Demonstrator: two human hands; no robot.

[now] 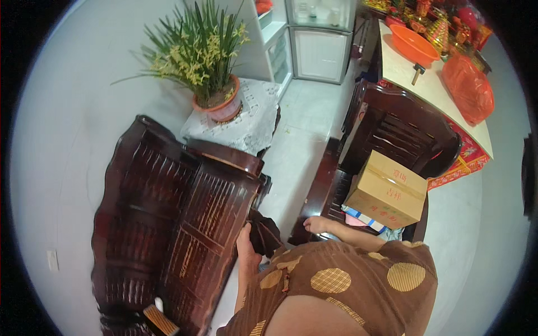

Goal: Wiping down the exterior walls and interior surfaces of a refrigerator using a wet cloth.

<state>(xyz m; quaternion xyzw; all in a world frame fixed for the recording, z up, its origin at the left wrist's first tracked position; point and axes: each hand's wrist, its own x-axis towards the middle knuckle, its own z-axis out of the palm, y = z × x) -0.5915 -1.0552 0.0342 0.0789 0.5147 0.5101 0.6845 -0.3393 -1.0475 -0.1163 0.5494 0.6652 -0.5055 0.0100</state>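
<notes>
My left hand (249,248) is beside the front edge of a dark carved wooden sofa (201,227). A bunched dark brown cloth (264,231) hangs at its fingers, and the thumb lies along the near side of it. My right hand (318,225) is over the end of the armrest (313,206) of a dark wooden armchair (403,126). Its fingers are curled inward, with nothing visible in them; the palm side is hidden. A taped cardboard box (386,189) bearing red writing rests on the chair seat, on top of blue-and-white and pink items.
A potted orchid (218,107) stands on a lace-covered side table (256,130). Behind the armchair, a pale-topped table (428,84) holds an orange basin (414,44), a hammer (417,73) and a red plastic bag (468,88). A brush (160,319) lies on the sofa. An open refrigerator (319,54) stands beyond the floor passage.
</notes>
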